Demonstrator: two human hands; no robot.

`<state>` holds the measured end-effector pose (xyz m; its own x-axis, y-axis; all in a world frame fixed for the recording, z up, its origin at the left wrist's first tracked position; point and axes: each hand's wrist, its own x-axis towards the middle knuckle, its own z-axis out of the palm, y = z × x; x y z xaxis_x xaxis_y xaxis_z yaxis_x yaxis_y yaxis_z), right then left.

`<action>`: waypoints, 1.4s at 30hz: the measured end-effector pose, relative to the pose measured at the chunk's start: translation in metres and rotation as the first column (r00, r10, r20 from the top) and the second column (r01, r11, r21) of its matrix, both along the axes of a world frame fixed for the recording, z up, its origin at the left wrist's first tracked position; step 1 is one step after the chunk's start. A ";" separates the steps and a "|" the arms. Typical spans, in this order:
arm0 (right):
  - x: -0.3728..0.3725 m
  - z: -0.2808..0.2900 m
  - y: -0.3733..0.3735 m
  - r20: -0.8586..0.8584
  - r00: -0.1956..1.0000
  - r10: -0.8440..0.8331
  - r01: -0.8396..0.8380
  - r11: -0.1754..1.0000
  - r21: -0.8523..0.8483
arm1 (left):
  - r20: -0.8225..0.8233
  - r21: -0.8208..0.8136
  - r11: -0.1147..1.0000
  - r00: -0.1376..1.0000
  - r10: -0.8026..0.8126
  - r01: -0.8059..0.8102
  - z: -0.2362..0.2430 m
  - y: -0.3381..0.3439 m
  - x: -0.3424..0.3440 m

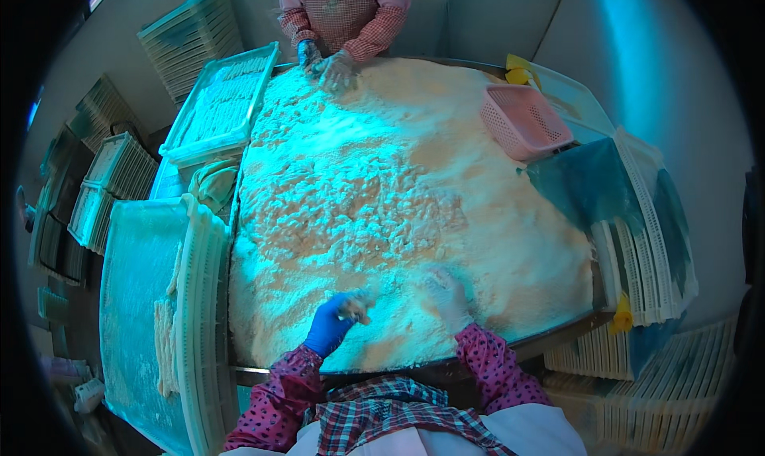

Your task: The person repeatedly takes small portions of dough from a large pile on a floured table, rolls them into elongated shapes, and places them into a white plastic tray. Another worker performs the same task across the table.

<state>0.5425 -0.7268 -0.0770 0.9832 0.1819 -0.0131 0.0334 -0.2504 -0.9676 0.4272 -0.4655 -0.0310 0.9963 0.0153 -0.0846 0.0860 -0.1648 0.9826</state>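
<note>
A broad bed of pale powder (510,241), like flour, covers the table. Many powder-coated lumps (335,201) lie over its left and middle. Near the front edge, my left hand (328,328), in a blue glove, is closed on a small clump of floury pieces (358,306); their exact kind is unclear. To its right, my right hand (450,301), in a whitish powdered glove, rests low at the powder with its fingers stretched forward. Its fingertips blend into the powder, and I see nothing held in it.
Across the table, a co-worker's gloved hands (331,67) are at the powder. On the left stand a tray of rowed pieces (265,66), a cloth (213,185) and stacked trays (135,257). A pink basket (518,125) and more trays (641,225) line the right.
</note>
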 end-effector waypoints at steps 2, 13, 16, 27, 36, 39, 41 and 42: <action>-0.008 0.020 0.000 0.159 0.983 0.093 -0.043 0.954 -0.295 | 0.076 0.529 0.841 0.980 -0.181 0.114 -0.009 0.014 -0.017; -0.029 0.053 0.009 0.228 0.692 0.685 -0.244 0.519 -0.819 | 0.115 0.758 0.645 0.954 -0.277 0.096 -0.065 -0.012 -0.005; -0.010 0.039 -0.024 0.296 0.831 0.471 -0.182 0.733 -0.655 | 0.076 0.745 0.662 0.976 -0.205 0.081 -0.061 0.007 -0.009; -0.006 0.053 -0.015 0.308 0.933 0.185 -0.014 0.874 -0.485 | -0.262 -0.697 0.649 0.951 0.166 -0.305 -0.036 -0.005 0.003; -0.004 0.020 0.025 0.272 0.785 0.557 -0.281 0.711 -0.645 | -0.257 -0.966 -0.036 0.963 0.075 -0.255 -0.021 -0.011 -0.007; 0.000 0.008 0.025 -0.205 0.930 0.305 -0.313 0.950 -0.006 | -0.277 -0.947 -0.169 0.961 0.013 -0.271 -0.045 -0.021 -0.019; -0.012 0.044 0.048 -0.296 0.915 0.275 -0.226 0.956 0.189 | -0.330 -0.943 -0.061 0.941 0.079 -0.326 -0.028 -0.032 -0.015; -0.025 0.062 0.058 -0.349 0.902 0.253 -0.159 0.948 0.274 | -0.315 -0.947 -0.092 0.946 0.078 -0.308 -0.016 -0.038 -0.009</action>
